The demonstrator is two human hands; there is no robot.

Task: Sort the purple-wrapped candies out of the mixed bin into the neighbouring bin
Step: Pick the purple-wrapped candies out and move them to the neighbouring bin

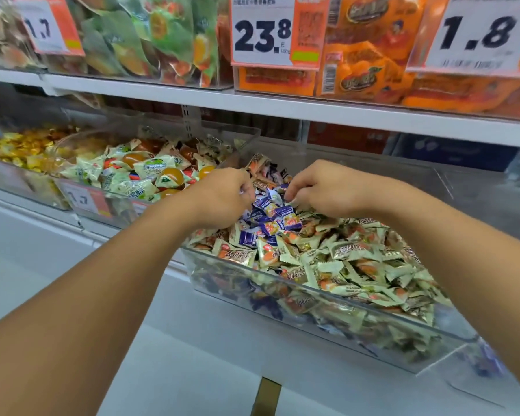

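Shop shelving, white metal, w/ clear plastic bins of wrapped sweets on the lower shelf (pixel 42 253) and stock above. Both bare hands are down in the clear plastic mixed bin (pixel 327 322) at centre-right.

Left hand (pixel 222 196): fingers curled under, tips buried among the wrappers at the bin's left side; looks closed on candy, but what exactly it grips is hidden behind the knuckles. Right hand (pixel 321 187): fingers curled down, tips pinching at a purple wrapper on the pile's far side; how much it holds can't be told.

Purple-wrapped candies (pixel 270 214): cluster of small purple-and-white packets lying on top of the pile between and just below the two hands, some more showing through the bin's front wall lower down. Rest of the bin is heaped w/ pale green wrapped candies w/ orange print (pixel 357 262).

Neighbouring clear bin to the left (pixel 81 187) holds larger pale green packets and orange jelly cups, w/ an orange-and-white price tag on its front. Further left, a bin of gold-foil sweets (pixel 21 148).

Upper shelf: orange boxed snacks (pixel 364 55), green bagged snacks (pixel 150 37), and a big orange-framed price card reading 23.8 (pixel 261 34).
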